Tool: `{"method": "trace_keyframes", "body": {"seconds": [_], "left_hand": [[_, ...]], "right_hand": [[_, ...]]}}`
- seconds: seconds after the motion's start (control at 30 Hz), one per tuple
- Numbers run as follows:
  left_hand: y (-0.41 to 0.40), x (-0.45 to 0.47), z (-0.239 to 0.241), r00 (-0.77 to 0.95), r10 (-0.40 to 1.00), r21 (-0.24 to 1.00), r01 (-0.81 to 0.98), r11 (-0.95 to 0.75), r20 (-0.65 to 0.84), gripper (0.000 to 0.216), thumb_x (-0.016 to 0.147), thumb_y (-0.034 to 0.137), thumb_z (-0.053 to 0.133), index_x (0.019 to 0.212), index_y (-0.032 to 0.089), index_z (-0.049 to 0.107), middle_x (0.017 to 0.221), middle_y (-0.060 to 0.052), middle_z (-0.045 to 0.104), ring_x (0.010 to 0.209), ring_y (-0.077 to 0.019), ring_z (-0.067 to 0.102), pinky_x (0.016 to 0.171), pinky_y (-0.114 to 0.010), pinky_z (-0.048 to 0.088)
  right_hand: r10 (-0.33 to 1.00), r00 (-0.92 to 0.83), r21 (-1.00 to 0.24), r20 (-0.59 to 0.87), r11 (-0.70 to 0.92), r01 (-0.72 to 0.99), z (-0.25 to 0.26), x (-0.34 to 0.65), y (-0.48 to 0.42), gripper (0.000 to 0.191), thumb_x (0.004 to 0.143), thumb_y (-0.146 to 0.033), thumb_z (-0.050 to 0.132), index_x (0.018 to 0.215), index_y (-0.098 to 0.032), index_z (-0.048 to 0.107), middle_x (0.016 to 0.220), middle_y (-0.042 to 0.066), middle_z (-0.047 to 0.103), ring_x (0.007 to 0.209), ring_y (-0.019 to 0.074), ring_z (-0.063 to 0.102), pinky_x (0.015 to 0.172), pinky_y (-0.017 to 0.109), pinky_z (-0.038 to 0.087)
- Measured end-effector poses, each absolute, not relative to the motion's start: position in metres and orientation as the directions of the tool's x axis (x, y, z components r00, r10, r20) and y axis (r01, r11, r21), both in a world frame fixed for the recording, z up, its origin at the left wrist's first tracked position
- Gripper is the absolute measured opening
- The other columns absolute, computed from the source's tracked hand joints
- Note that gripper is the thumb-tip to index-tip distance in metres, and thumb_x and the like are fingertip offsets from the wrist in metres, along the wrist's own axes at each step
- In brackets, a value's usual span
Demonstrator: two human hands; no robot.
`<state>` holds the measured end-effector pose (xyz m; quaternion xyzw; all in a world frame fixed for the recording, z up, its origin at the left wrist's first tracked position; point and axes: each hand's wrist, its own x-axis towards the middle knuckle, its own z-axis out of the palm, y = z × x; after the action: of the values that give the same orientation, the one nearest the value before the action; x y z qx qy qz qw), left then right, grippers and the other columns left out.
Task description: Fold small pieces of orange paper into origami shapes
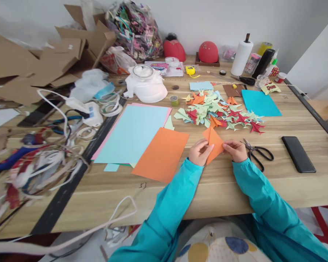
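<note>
My left hand [199,151] and my right hand [235,150] both pinch a folded orange paper piece [214,141] just above the wooden table [224,189]. The left fingers press on its lower left edge, the right fingers grip its right corner. Both arms wear teal sleeves. A flat orange sheet [161,154] lies left of my left hand. Black scissors [258,153] lie right beside my right hand. A heap of folded paper shapes [218,111] in green, orange and red sits behind the hands.
Light blue and pink sheets [133,133] lie left of centre, a teal sheet [259,103] at the back right. A black phone [298,154] rests at the right. Cardboard, cables and tape rolls crowd the left side. A paper towel roll [242,56] and red domes stand at the back.
</note>
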<state>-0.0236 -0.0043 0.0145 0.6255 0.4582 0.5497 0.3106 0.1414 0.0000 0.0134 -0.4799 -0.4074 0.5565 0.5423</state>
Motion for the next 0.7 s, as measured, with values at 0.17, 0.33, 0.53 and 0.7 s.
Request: {"method": "trace_keyframes", "body": {"seconds": [0.17, 0.33, 0.53, 0.7], "left_hand": [[-0.006, -0.026, 0.02, 0.011, 0.997, 0.991, 0.109, -0.072, 0.071, 0.036, 0.068, 0.039, 0.061, 0.045, 0.013, 0.05, 0.042, 0.005, 0.036, 0.044, -0.0059, 0.034, 0.042, -0.021, 0.026], [-0.011, -0.019, 0.016, 0.221, 0.972, 0.997, 0.028, 0.072, -0.076, 0.029, 0.064, 0.039, 0.063, 0.054, 0.011, 0.061, 0.047, 0.002, 0.047, 0.05, -0.0093, 0.042, 0.048, -0.022, 0.031], [-0.016, -0.009, 0.014, 0.297, 0.953, 0.998, 0.048, 0.043, -0.055, 0.031, 0.067, 0.04, 0.059, 0.055, 0.011, 0.06, 0.048, 0.002, 0.045, 0.051, -0.0093, 0.039, 0.049, -0.023, 0.03], [-0.017, -0.01, 0.017, 0.313, 0.946, 0.993, 0.11, 0.051, -0.083, 0.036, 0.07, 0.042, 0.053, 0.05, 0.012, 0.051, 0.047, 0.004, 0.034, 0.049, -0.0073, 0.032, 0.047, -0.022, 0.024]], "right_hand": [[0.987, -0.13, -0.991, -0.095, -0.106, -0.079, 0.024, 0.141, -0.005, 0.022, 0.056, -0.033, 0.075, 0.069, -0.017, 0.068, 0.059, 0.0, 0.065, 0.05, 0.0101, 0.057, 0.048, 0.022, 0.047], [0.99, -0.119, -0.989, -0.08, -0.094, -0.116, 0.024, 0.138, -0.005, 0.018, 0.06, -0.034, 0.072, 0.072, -0.02, 0.07, 0.069, 0.0, 0.068, 0.062, 0.0122, 0.059, 0.061, 0.025, 0.047], [0.963, -0.232, -0.954, -0.137, -0.191, -0.231, 0.014, 0.135, -0.007, 0.01, 0.059, -0.027, 0.073, 0.065, -0.02, 0.071, 0.071, 0.0, 0.068, 0.065, 0.013, 0.06, 0.063, 0.025, 0.046], [0.947, -0.164, -0.889, -0.275, -0.315, -0.332, 0.015, 0.133, -0.008, 0.012, 0.056, -0.026, 0.074, 0.063, -0.017, 0.071, 0.062, 0.0, 0.066, 0.056, 0.0131, 0.059, 0.055, 0.025, 0.045]]}}
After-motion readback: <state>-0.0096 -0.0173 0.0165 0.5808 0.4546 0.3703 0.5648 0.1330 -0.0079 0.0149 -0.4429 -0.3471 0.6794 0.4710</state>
